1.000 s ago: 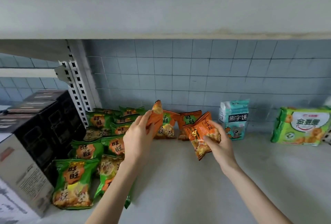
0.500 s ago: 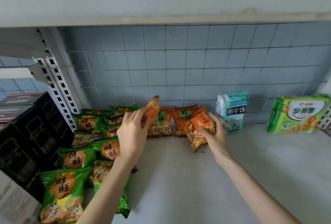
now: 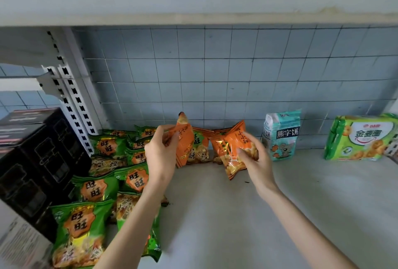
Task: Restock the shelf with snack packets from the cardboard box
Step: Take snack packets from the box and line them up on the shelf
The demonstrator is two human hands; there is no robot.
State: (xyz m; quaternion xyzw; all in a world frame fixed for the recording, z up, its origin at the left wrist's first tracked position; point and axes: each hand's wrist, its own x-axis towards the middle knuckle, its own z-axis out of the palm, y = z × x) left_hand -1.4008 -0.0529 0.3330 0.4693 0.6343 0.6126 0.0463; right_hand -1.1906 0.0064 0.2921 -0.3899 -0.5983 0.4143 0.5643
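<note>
Green packets [image 3: 83, 225] lie in overlapping rows at the near left of the shelf [image 3: 247, 225], beside a black box [image 3: 38, 156]. Both forearms reach over them towards the back.

The left hand [image 3: 160, 154] pinches the left packet [image 3: 184, 141], an orange one, by its upper part. It stands edge-on and nearly upright, its bottom edge at or just above the shelf. The right hand [image 3: 258, 165] has its fingers curled round the right packet [image 3: 231, 150], also orange and tilted, with its lower corner down near the board.

Over the last second both hands have gone deeper in. The two packets now sit right in front of the back row [image 3: 199, 148] of orange ones against the tiles [image 3: 215, 75]. Whether they touch that row I cannot tell. The right packet dipped beside the row half a second ago and now looks slightly lifted and turned.

To me this is the placing step almost done. Both packets are where the orange stack belongs and only need settling and letting go. The cardboard box is out of sight.

Further right stand a blue pack [image 3: 281, 137] and a biscuit pack [image 3: 361, 139], well apart from the hands.
</note>
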